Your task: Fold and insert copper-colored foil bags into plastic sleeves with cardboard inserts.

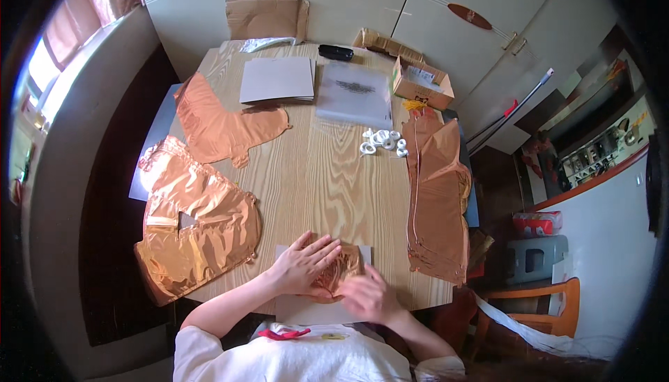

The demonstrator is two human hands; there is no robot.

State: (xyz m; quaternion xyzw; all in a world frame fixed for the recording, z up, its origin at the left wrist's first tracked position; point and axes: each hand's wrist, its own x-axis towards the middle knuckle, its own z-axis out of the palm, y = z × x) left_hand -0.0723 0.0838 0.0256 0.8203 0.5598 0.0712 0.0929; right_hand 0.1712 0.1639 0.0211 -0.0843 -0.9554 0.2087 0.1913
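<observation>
A folded copper-coloured foil balloon lies at the table's near edge on a pale grey card. My left hand rests flat on the folded foil, fingers stretched out to the right. At the foil's right edge is my right hand; its fingers are smeared by motion, so its grip cannot be made out. To the left lie a shiny unfolded foil balloon and, farther back, a duller one. A stack of flat foil balloons runs along the right edge.
Toward the back are a stack of grey cards, clear plastic bags, a black tray and a small cardboard box. White ribbon rolls sit right of centre. A wooden chair stands at the right.
</observation>
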